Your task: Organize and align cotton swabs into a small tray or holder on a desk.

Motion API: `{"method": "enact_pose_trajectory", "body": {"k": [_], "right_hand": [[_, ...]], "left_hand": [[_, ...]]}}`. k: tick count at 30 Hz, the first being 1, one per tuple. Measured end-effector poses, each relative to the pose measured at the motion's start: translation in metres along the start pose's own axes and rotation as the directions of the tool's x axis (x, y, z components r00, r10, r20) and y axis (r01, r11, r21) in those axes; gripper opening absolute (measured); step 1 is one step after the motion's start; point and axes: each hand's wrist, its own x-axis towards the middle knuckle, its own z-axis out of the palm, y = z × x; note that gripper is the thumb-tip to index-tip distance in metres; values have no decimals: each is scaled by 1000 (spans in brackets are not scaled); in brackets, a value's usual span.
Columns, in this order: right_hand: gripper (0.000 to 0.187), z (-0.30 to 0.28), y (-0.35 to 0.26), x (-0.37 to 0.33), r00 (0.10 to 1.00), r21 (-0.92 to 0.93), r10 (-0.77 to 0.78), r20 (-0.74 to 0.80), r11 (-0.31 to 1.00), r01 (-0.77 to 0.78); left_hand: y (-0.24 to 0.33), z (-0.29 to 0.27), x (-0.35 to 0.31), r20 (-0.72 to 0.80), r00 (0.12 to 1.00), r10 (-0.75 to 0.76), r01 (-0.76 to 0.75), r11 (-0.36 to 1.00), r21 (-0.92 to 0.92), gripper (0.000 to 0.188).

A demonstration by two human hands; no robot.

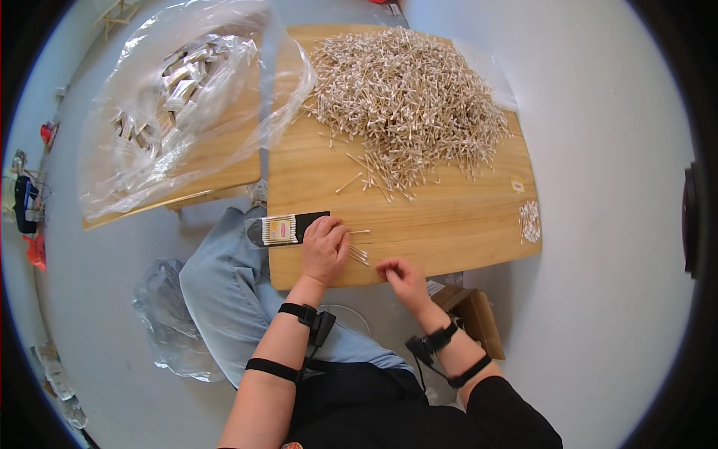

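My left hand (326, 247) is flat-ish over the tabletop (464, 206) by its near edge, toward the near left corner, fingers bent and close together; one swab's tip pokes out past them, but I can't tell if I'm pinching it or just covering it. My right hand (402, 280) is loosely curled right at the near edge, fingertips bunched narrow, and honestly I can't tell whether there's anything between them. A few loose swabs (359, 255) lie between the two, close to the left hand. Just left of that hand there's a black strip (313, 218), and next to it a clear packet (280, 230) with a row of swabs and a yellow-and-white label, its left end sticking out past the tabletop's left edge. Up top, a huge pile of swabs (407, 97) takes over the far side, with some strays (348, 182) spilling toward the middle. Along the right edge I've got a small yellow label (517, 184) and, nearer the near right corner, a little cluster of white bits (529, 222). Off to the left, a second table (243, 170) carries a big clear bag (123, 176) with lots of small packets (179, 93) inside. Down below the near edge sits an open cardboard box (479, 322).
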Motion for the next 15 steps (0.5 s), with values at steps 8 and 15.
{"method": "enact_pose_trajectory", "body": {"k": [8, 15], "right_hand": [[17, -13, -17, -17, 998, -101, 62, -21, 993, -64], [26, -3, -11, 70, 952, -337, -284, -118, 913, 231]], "left_hand": [[-1, -11, 1, 161, 987, 11, -7, 1000, -29, 35], [0, -19, -3, 313, 947, 76, -83, 996, 10, 61]]}}
